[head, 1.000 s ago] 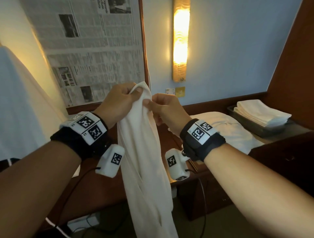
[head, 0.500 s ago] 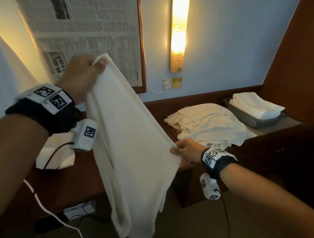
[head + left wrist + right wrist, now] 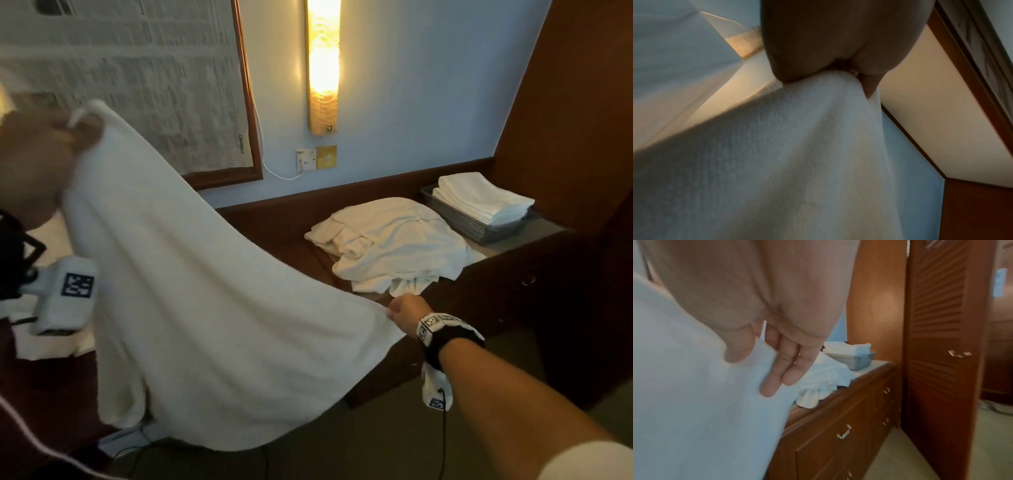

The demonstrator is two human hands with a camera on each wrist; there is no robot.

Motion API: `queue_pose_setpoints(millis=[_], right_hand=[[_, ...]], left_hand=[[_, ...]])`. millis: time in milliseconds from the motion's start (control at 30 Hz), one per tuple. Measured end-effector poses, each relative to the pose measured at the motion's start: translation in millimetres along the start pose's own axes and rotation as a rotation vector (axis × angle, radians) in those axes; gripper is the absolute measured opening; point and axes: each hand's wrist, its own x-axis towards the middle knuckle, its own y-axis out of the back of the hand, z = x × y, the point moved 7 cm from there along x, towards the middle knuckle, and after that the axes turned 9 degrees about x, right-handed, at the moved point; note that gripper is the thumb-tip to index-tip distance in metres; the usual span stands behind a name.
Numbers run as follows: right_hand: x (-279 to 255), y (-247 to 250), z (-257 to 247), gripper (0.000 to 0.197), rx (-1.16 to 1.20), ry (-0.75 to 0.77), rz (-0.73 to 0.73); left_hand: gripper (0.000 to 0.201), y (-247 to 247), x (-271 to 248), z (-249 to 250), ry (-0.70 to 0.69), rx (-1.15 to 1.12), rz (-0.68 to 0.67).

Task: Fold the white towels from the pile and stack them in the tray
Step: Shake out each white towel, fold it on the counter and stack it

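Note:
A large white towel (image 3: 212, 291) is stretched slantwise between my two hands. My left hand (image 3: 37, 154) grips one corner high at the left; in the left wrist view the fist (image 3: 830, 53) bunches the towel (image 3: 797, 162). My right hand (image 3: 406, 313) pinches the opposite corner low at the counter's front edge; the right wrist view has its thumb and fingers (image 3: 777, 369) on the cloth (image 3: 694, 394). The pile of unfolded towels (image 3: 394, 243) lies on the counter. The grey tray (image 3: 479, 226) at the far right holds a stack of folded towels (image 3: 479, 198).
A dark wooden counter (image 3: 274, 233) with drawers (image 3: 838, 443) runs along the wall. A louvred wardrobe door (image 3: 941, 337) stands to the right. A framed newspaper (image 3: 137, 85) and a lit wall lamp (image 3: 323, 65) hang above. White cloth (image 3: 51, 346) lies at left.
My hands have pulled apart from together: the left went up and left, the right went down and right to the counter's edge, spreading the hanging towel out wide.

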Motion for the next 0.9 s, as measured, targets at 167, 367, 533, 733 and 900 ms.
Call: queue_pose_setpoints(millis=[167,367,533,733,900], right_hand=[[-13,38,-124,0.026,0.256,0.294,0.15],[-82,116,-287,0.021,0.819,0.764,-0.071],[-119,163,-347,0.028,0.667,0.971,-0.056],[-130,194,-376,0.018,0.692,1.015,0.034],[-152,238,-406,0.009,0.555,1.103,0.23]], left_hand=[[0.029,88,-100,134,-0.176,-0.527,-0.507],[0.031,70,-123,186,-0.378,-0.459,-0.571],[0.048,89,-115,206,-0.427,-0.539,-0.587],[0.025,115,-97,207,-0.344,-0.705,-0.542],[0.011,135,-82,203,-0.232,-0.95,-0.436]])
